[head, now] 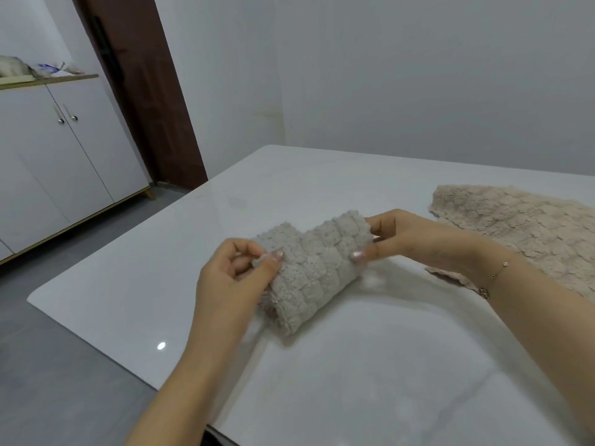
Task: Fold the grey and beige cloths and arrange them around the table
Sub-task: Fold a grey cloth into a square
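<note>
In the upper left of the frame stands a white cabinet (64, 149) with some unclear things on its top, and beside it a dark brown door (141, 91). The glossy white table (135, 252) fills the lower and right part of the frame.

A little left of the centre, the left hand (235, 278) holds the near-left side of the grey cloth (309, 268). Its thumb and curled fingers pinch a corner of the fabric. The grey cloth is already folded to a thick, narrow bundle in the middle of the frame, partly lifted, and its near end seems to touch the table. Its long axis runs diagonally, from the lower left toward the upper right, so the far end points to the back right side of the table.

Right of the centre, the right hand (405, 239) pinches that far end between the thumb below and the fingers behind.

I judge that the step in hand is to finish this fold. To do it well, both hands should keep the edges aligned, pull the layers gently taut, then lay the bundle flat and press it.

At the right edge of the frame the beige cloth (521, 230) lies spread on the table, not yet folded.
</note>
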Demonstrator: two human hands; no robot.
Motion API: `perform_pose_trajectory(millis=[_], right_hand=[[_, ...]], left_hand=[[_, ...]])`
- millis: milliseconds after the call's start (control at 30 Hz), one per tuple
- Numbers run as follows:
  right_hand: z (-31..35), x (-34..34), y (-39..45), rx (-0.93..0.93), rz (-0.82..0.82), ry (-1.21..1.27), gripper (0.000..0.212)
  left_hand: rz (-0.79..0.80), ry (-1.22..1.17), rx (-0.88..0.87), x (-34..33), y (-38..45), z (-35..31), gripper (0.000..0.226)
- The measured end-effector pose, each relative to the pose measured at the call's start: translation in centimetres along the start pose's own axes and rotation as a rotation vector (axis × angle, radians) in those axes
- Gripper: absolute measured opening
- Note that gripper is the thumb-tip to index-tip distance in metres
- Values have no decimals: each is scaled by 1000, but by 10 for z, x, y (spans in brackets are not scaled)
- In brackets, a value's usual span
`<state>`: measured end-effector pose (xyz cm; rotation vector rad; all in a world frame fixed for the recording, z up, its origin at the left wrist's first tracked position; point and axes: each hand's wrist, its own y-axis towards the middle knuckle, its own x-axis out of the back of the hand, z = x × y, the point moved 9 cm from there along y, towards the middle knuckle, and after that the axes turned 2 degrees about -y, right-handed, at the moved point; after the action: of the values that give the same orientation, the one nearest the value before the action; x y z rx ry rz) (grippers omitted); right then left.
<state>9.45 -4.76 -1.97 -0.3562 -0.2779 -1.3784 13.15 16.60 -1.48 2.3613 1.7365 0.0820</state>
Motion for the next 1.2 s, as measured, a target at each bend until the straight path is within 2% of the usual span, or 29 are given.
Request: perform_pose_trajectory(millis=[167, 267, 333, 367, 400, 500, 667, 800, 933, 1033, 1100, 1200], right_hand=[[7, -5, 50, -65, -60, 74, 18], [2, -14, 77, -143, -86, 71, 24], [-5, -20, 88, -183, -111, 54, 15], [-8, -20, 92, -193, -130, 43, 23], [-11, -20, 95, -207, -158, 28, 30], [-15, -16, 103, -228, -223, -34, 34], [-14, -14, 105, -228, -331, -120, 25], [-16, -15, 106, -223, -397, -154, 25], [-16, -16, 106, -212, -432, -166, 27], [-16, -16, 103, -207, -445, -156, 29], [-15, -17, 102, -214, -442, -140, 30], [-15, -14, 99, -239, -435, -93, 34]], left_hand=[[-6, 111, 47, 31, 48, -9, 21], [-23, 174, 109, 49, 72, 4, 25], [-41, 217, 151, 61, 81, 18, 24], [-47, 241, 158, 65, 83, 25, 21], [-50, 275, 148, 69, 85, 30, 19], [-61, 397, 94, 77, 91, 38, 14], [-90, 524, 14, 84, 95, 44, 10], [-100, 517, -28, 86, 93, 42, 6], [-153, 381, 31, 92, 87, 40, 15], [-180, 540, -117, 80, 76, 13, 20], [-102, 657, -254, 52, 67, -9, 23], [172, 885, -298, -2, 59, -9, 34]])
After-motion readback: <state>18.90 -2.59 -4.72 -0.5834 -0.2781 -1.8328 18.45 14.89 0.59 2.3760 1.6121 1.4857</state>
